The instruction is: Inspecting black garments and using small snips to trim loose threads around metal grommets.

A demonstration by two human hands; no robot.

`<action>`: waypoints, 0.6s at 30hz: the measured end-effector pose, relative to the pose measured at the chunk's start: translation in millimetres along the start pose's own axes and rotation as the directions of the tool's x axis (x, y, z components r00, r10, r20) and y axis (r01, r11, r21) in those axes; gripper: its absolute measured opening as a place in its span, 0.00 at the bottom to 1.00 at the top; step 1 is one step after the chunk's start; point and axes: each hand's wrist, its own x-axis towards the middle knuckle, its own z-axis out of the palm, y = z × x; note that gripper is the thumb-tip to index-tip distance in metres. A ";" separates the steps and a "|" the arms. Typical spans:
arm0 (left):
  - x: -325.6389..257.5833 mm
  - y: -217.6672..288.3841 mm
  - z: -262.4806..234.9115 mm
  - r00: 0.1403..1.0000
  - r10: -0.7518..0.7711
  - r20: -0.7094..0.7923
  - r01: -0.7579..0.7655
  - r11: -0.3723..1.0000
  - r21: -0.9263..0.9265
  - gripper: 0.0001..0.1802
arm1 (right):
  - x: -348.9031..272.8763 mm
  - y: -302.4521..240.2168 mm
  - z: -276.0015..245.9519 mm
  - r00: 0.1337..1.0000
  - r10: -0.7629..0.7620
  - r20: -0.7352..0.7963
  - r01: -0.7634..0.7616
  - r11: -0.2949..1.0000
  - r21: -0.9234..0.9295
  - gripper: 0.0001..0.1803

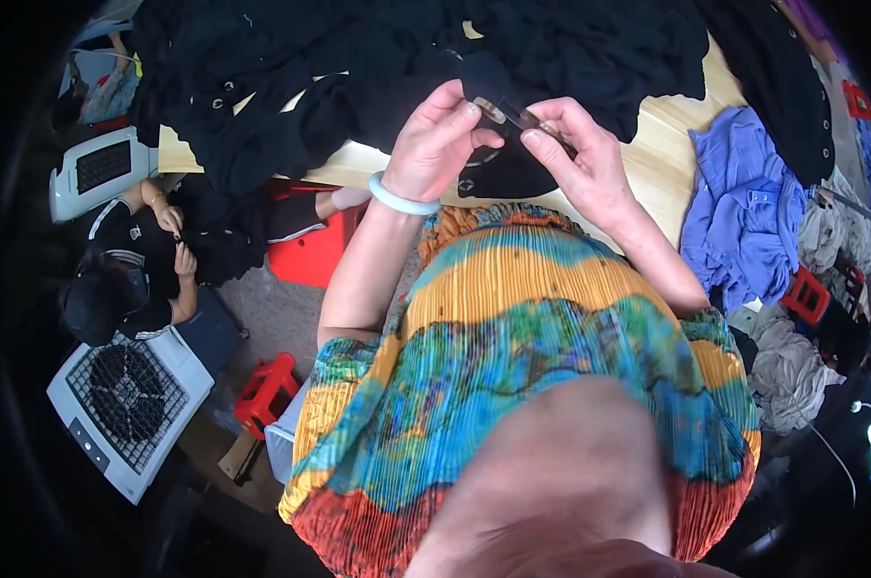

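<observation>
My left hand (438, 144) is raised over the near edge of the table, thumb and forefinger pinching a small round tan-and-brown piece (490, 110), like a button or ring. Close to its right, my right hand (585, 159) grips a small dark tool (555, 138) with thin, blade-like tips pointing toward the round piece. Its exact kind is hard to make out. Black cloth (512, 171) hangs just below both hands, with a metallic ring on it. More black garments (377, 58) with shiny rings or eyelets are heaped beyond.
The pale wooden table (668, 144) shows between the garments. Blue-purple clothing (743, 207) hangs over its right side, with grey cloth (787, 371) lower down. At left, a co-worker (132, 260) in black handles dark cloth, near a red stool (267, 393) and a large white fan unit (132, 414).
</observation>
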 end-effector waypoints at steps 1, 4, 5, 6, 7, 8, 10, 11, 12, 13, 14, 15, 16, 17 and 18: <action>0.7 -0.8 -0.1 1.000 0.002 0.005 -0.002 1.000 -0.007 0.11 | 0.2 0.6 -0.3 1.000 -0.016 -0.005 0.016 1.000 -0.006 0.12; 0.7 -1.7 0.4 1.000 -0.004 0.005 0.004 1.000 -0.013 0.10 | 1.2 1.3 -0.3 1.000 -0.020 0.001 0.020 1.000 -0.014 0.11; 0.3 -2.0 0.6 1.000 -0.003 0.004 0.003 1.000 -0.012 0.10 | 1.5 1.4 0.1 1.000 -0.021 0.002 0.021 1.000 -0.013 0.11; 0.3 -2.1 0.9 1.000 -0.009 -0.002 0.009 1.000 -0.016 0.10 | 1.8 1.2 0.4 0.999 -0.032 0.001 0.032 0.999 -0.012 0.11; 0.5 -2.3 1.0 1.000 -0.015 -0.008 0.015 1.000 -0.020 0.10 | 2.2 1.0 0.7 0.999 -0.043 -0.001 0.043 0.999 -0.010 0.11; 0.8 -3.2 -0.3 1.000 -0.015 -0.008 0.015 1.000 -0.019 0.10 | 2.5 0.8 1.2 0.999 -0.043 -0.001 0.043 0.999 -0.010 0.11; 0.5 -4.7 -2.9 1.000 -0.017 -0.016 0.016 0.999 -0.048 0.11 | 3.2 -0.3 2.3 0.998 -0.061 -0.016 0.061 0.998 -0.036 0.10; 0.4 -4.0 -2.0 1.000 -0.017 -0.017 0.016 0.999 -0.047 0.11 | 3.6 -1.9 2.3 0.998 -0.062 -0.015 0.061 0.998 -0.035 0.10; 1.0 -4.0 -1.6 1.000 -0.023 -0.022 0.022 0.999 -0.044 0.11 | 4.0 -3.4 1.8 0.999 -0.033 -0.006 0.033 0.999 -0.033 0.10; 1.5 -4.1 -1.7 0.999 -0.029 -0.026 0.028 0.999 -0.041 0.11 | 4.0 -4.1 1.6 1.000 -0.004 0.003 0.004 1.000 -0.031 0.10; 1.9 -4.4 -2.6 0.999 -0.030 -0.025 0.029 0.999 -0.042 0.11 | 3.6 -3.8 1.7 1.000 -0.003 0.001 0.003 0.999 -0.032 0.10; 1.7 -4.3 -3.3 0.999 -0.036 -0.013 0.035 0.999 -0.042 0.11 | 3.3 -3.5 1.7 1.000 0.007 0.011 -0.007 1.000 -0.024 0.09; 1.6 -4.1 -3.9 0.999 -0.041 0.000 0.041 0.998 -0.041 0.11 | 3.1 -3.1 1.9 1.000 0.016 0.021 -0.016 1.000 -0.016 0.09; 1.4 -3.8 -4.1 0.999 -0.041 -0.001 0.041 0.998 -0.040 0.11 | 3.1 -1.2 3.1 1.000 0.016 0.022 -0.015 1.000 -0.015 0.09; 1.6 -3.5 -3.9 0.999 -0.044 0.000 0.044 0.998 -0.046 0.11 | 2.8 1.5 4.8 1.000 0.009 0.004 -0.009 1.000 0.016 0.09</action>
